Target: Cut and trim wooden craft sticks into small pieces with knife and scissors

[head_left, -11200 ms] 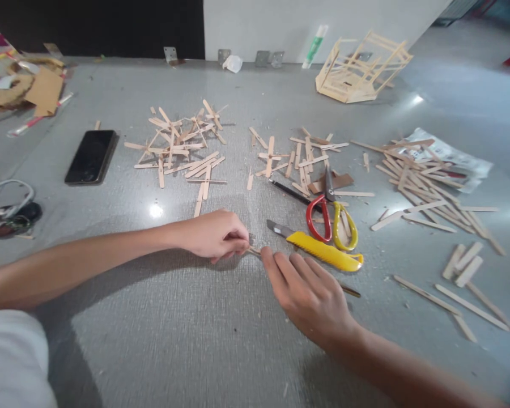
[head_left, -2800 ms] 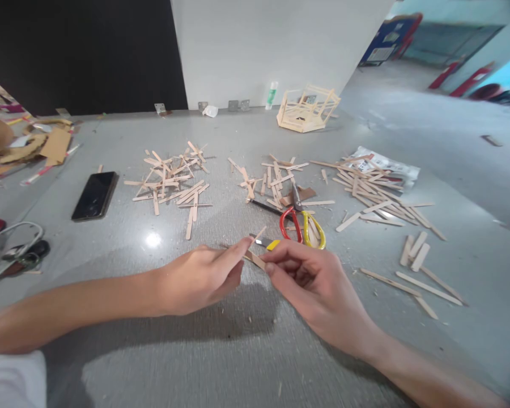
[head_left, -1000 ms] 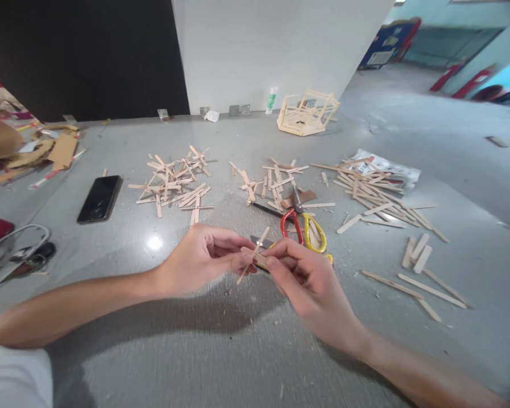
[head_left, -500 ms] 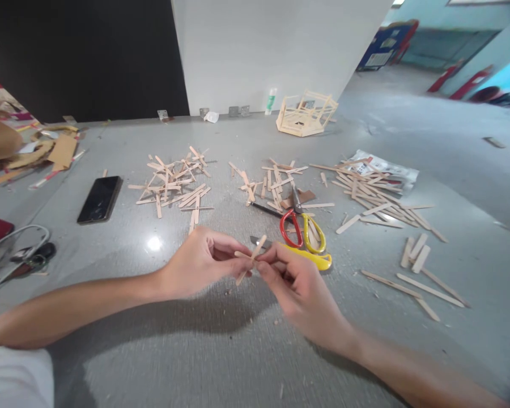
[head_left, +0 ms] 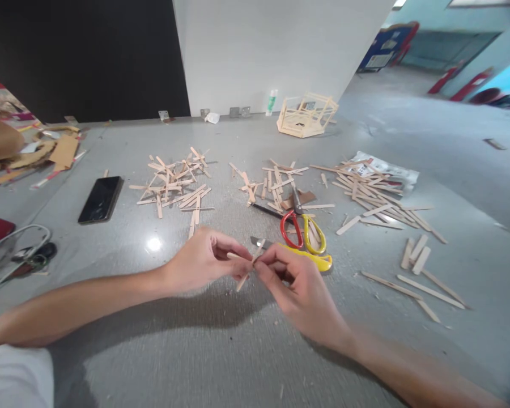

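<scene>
From my screen I'm seeing the right hand (head_left: 300, 286) sliding inward, its fingertips now pinching crossed sticks (head_left: 243, 281) near their crossing; the left hand (head_left: 202, 258) is pinching from nine o'clock. Both are likely steadying that crossing, eight o'clock from the scissors (head_left: 297, 204).

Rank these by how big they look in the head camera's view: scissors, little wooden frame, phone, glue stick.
1. Little wooden frame and scissors: too alike to rank; the frame looks wider, the scissors taller.
2. Phone, nearer the camera than the frame.
3. Glue stick, clearly smallest.
</scene>
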Tool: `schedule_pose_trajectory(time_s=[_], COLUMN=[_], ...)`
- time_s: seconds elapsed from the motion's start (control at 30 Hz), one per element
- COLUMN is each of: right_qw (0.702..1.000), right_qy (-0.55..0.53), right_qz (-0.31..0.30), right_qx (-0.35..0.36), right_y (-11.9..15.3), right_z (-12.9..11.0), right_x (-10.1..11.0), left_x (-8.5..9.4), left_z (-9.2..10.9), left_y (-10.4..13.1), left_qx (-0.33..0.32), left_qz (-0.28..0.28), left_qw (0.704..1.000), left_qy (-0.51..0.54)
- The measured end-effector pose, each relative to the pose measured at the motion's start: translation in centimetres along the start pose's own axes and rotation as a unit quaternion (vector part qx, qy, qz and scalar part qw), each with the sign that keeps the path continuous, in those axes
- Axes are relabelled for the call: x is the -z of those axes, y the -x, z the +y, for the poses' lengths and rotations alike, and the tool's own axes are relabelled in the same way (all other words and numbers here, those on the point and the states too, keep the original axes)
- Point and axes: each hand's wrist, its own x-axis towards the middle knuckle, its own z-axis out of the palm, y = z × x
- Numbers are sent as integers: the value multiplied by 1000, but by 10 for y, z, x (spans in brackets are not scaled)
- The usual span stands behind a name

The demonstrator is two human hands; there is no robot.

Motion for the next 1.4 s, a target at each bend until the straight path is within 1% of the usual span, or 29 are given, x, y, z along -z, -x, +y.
schedule_pose_trajectory(time_s=[0.03, 0.1, 0.2, 0.3, 0.37, 0.43, 0.53, 0.63, 0.7, 0.77, 0.83, 0.9, 1.03, 1.13, 1.2, 1.23, 1.27, 1.3, 1.33, 1.4], right_qw=[1000, 1000, 1000, 999, 999, 999, 998, 998, 996, 994, 993, 992, 987, 986, 991, 993, 993, 991, 987, 975], right_qy=[-2, -9, -8, 2, -10, -31, -50, -62, -83, -97, -98, -97, -129, -127, -73, -29, 21, 76, 130, 213], right_qz=[-2, 3, 27, 44, 36, 20, 4, 14, 19, 3, -25, -40, -49, -66, -70, -73, -78, -81, -80, -60], right_qx=[0, -2, -7, -14, -24, -32, -27, -22, -31, -45, -59, -71, -81, -82, -87, -87, -84, -74, -59, -18], right_y=[0, -2, -4, -3, -1, 1, 2, -1, -4, -7, -8, -9, -11, -16, -19, -21, -22, -23, -24, -23], right_z=[0, 0, -2, -4, -2, 1, 6, 9, 10, 12, 13, 15, 16, 16, 17, 17, 18, 19, 20, 19], right_x=[0, 1, 6, 8, 5, 1, -4, -5, -5, -5, -5, -5, -2, 4, 9, 12, 14, 16, 16, 15], left_x=[-1, -1, -1, 0, -2, -5, -8, -7, -5, -3, -1, 1, 7, 19, 32, 40, 47, 55, 62, 72], left_z=[0, 1, 1, 0, 0, 0, 1, 0, -1, -4, -6, -7, -7, -5, -4, -4, -3, -2, -2, 0], left_y=[0, -1, -2, -1, -1, 0, 1, 1, 0, -1, -3, -5, -8, -12, -15, -17, -19, -20, -22, -24], left_qx=[5, 9, -6, -21, -20, -10, -1, -9, -7, 3, 18, 32, 43, 34, 6, -22, -50, -64, -78, -93], left_qz=[0, 19, 52, 65, 67, 60, 45, 52, 49, 31, 9, -1, -14, -22, 10, 44, 84, 100, 103, 105], left_qw=[1000, 1000, 999, 998, 998, 998, 999, 998, 998, 999, 999, 999, 999, 996, 983, 966, 939, 913, 893, 868], left_qy=[-1, 1, 11, 8, 9, 9, 2, 17, 32, 38, 36, 25, -13, -75, -181, -256, -329, -391, -431, -476])
